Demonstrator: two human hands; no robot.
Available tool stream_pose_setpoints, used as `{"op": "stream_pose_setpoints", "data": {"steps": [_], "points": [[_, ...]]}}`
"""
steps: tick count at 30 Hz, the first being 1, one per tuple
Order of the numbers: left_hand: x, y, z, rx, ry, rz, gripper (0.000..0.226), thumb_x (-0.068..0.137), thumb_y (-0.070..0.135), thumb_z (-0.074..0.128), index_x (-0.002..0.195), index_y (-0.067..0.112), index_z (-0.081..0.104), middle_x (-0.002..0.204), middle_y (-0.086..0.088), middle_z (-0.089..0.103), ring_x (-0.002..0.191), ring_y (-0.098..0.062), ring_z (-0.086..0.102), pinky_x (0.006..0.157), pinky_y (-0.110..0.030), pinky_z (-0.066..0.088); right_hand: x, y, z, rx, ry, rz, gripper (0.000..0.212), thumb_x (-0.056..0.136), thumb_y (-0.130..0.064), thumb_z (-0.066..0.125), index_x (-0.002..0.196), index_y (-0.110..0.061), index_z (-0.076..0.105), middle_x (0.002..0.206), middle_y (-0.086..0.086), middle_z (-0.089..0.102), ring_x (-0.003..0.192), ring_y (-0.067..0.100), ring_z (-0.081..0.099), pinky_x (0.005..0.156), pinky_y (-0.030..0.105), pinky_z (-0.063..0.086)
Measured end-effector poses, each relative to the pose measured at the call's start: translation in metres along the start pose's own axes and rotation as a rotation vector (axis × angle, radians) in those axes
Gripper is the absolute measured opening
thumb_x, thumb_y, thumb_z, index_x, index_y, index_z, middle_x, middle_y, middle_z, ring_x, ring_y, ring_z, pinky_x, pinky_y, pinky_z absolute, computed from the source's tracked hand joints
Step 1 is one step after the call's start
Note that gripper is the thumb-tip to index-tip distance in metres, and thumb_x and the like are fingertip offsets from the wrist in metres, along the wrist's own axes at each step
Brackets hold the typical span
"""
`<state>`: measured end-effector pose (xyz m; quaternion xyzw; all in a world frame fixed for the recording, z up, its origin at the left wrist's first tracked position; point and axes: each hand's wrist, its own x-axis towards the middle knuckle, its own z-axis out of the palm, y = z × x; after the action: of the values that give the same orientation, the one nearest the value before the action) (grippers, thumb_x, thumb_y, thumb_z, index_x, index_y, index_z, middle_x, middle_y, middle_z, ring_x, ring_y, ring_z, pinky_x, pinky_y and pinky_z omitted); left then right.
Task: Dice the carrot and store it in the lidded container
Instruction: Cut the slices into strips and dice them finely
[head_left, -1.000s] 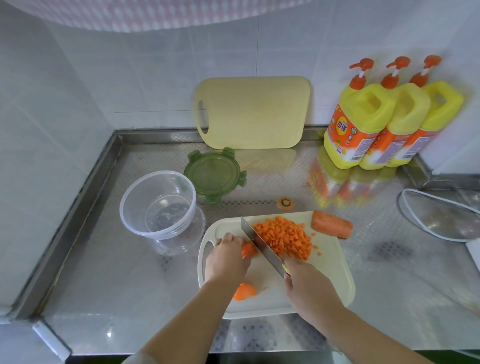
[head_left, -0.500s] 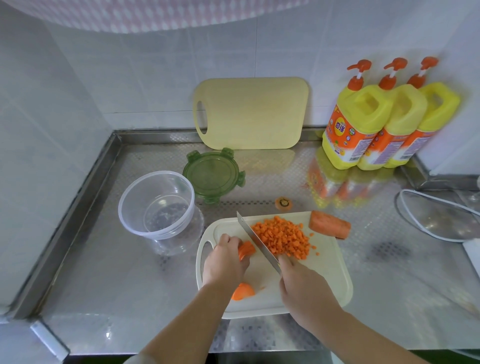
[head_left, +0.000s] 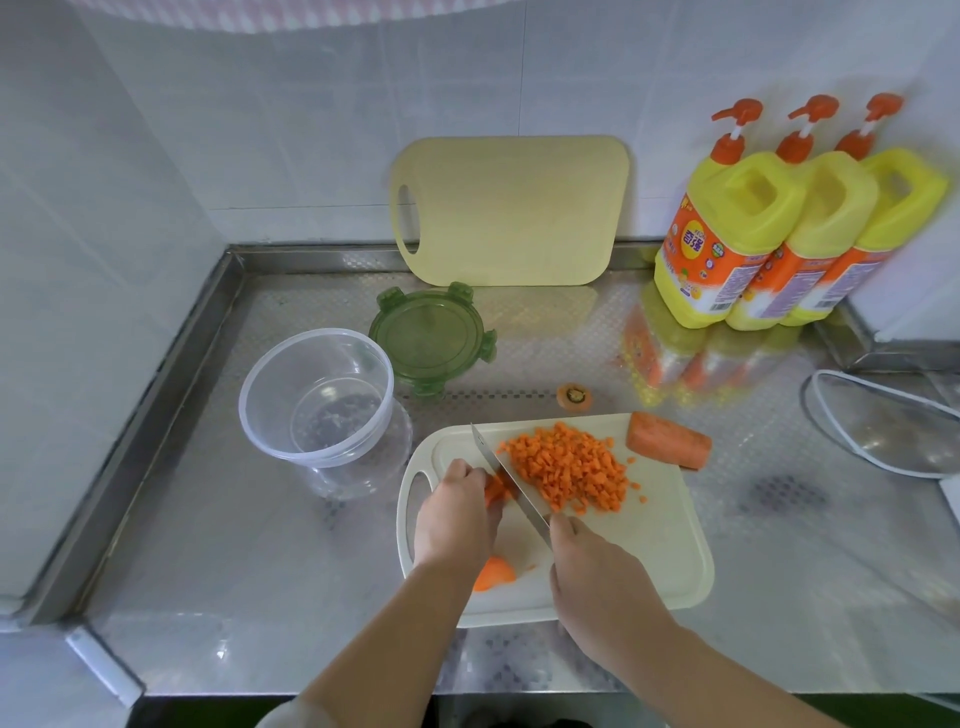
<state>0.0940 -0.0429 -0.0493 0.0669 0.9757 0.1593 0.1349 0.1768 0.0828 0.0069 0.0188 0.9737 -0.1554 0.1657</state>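
My left hand pins the small orange carrot piece on the white plastic cutting board; right hand wrapped round the steel knife. Blade's right beside my fingertips, so a slip could nick them.

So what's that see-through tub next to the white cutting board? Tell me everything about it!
The clear tub is round, made of what looks like thin see-through plastic, with a thicker whitish rim at the top. It stands upright and open on the metal counter, left of the white cutting board. It looks empty; no carrot is inside yet. Its green lid lies off it, on the counter just behind and to its right. No hand touches the tub.
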Motion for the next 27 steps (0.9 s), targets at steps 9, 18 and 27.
{"op": "stream_pose_setpoints", "data": {"steps": [9,18,27], "points": [[0.001,0.0,-0.001,-0.043,-0.007,-0.004,0.021,0.096,0.032,0.049,0.104,0.017,0.061,0.108,0.0,0.048,0.085,-0.025,0.061,0.069,-0.034,0.05,0.008,-0.005,0.006,-0.053,-0.063,0.056,0.039,0.095,-0.004,0.04,0.132,-0.014,0.036,0.112,-0.004,0.056,0.097,0.015,0.06,0.068,0.021,0.036],[-0.002,0.0,-0.007,-0.113,-0.026,-0.021,0.024,0.092,0.038,0.053,0.106,0.02,0.061,0.114,0.002,0.048,0.092,-0.025,0.058,0.072,-0.035,0.05,0.014,0.015,-0.003,0.151,-0.011,0.051,0.014,0.1,-0.022,0.034,0.087,-0.023,0.037,0.068,-0.008,0.038,0.059,0.003,0.04,0.058,0.019,0.033],[-0.009,-0.011,-0.01,-0.266,0.032,-0.016,0.035,0.089,0.038,0.063,0.121,0.024,0.061,0.117,0.005,0.058,0.101,-0.014,0.051,0.078,-0.02,0.04,0.0,0.002,-0.012,0.046,0.024,-0.02,0.018,0.099,-0.017,0.034,0.115,-0.017,0.043,0.072,-0.013,0.031,0.062,0.007,0.039,0.052,0.021,0.03]]}}
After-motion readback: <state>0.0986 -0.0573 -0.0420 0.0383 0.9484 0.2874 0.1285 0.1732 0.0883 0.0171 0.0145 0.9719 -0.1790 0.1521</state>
